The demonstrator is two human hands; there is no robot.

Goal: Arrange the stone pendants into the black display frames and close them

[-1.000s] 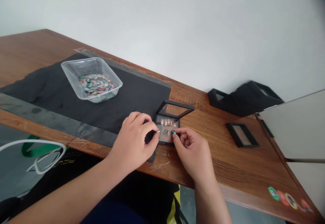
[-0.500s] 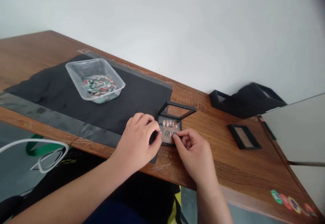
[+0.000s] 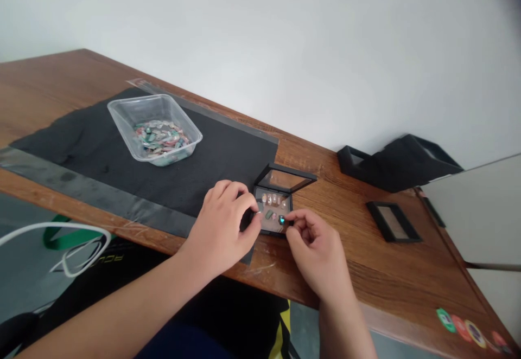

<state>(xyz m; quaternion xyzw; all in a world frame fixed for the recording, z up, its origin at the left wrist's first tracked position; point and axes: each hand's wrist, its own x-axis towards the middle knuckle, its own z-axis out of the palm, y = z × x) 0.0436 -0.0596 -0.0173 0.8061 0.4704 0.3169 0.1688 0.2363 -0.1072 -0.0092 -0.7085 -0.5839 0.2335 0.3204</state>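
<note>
A small black-framed display case (image 3: 272,233) lies on the table, its windowed lid (image 3: 287,179) raised at the back. Two rows of small, shiny pieces rest inside: pale pinkish ones (image 3: 274,199) behind, and a green piece (image 3: 269,215), a pink one and a glinting teal one (image 3: 281,220) in front. My left hand (image 3: 228,218) is at the case's left side, thumb and index pinching a tiny silvery piece (image 3: 258,212). My right hand (image 3: 311,237) is at the right side, its index fingertip beside the teal piece and the thumb apart from it, holding nothing visible.
Left of the case, a clear plastic tub (image 3: 157,155) of mixed small colourful pieces stands on a black sheet (image 3: 228,142). A black frame (image 3: 394,222) and several black cases (image 3: 399,161) are at right. White cable (image 3: 87,229) loops below the table's front edge (image 3: 134,229).
My right thumb and index have let go of the teal piece, which now lies uncovered in the front row. The right hand has drawn slightly right; my left hand keeps its pinch.
</note>
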